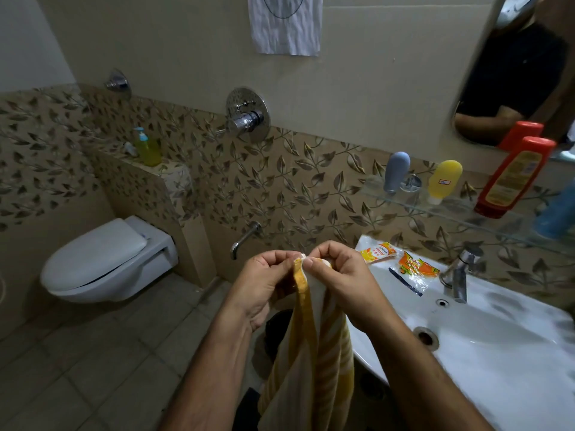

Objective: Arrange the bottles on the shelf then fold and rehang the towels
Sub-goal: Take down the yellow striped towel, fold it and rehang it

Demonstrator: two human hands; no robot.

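Note:
A yellow and white striped towel (311, 353) hangs straight down in front of me. My left hand (264, 281) and my right hand (339, 281) pinch its top corners together at chest height, knuckles nearly touching. On the glass shelf (451, 213) at the right stand a grey bottle (395, 172), a yellow bottle (443, 181), a tall red bottle (515, 177) and a blurred blue bottle (558, 213) at the frame edge. A white towel (285, 24) hangs on the wall above.
A white sink (497, 337) with a tap (460, 275) sits under the shelf, with orange packets (401, 262) on its rim. A wall-hung toilet (102, 262) is at the left. A green soap dispenser (147, 147) stands on the ledge. A mirror (522, 73) is at upper right.

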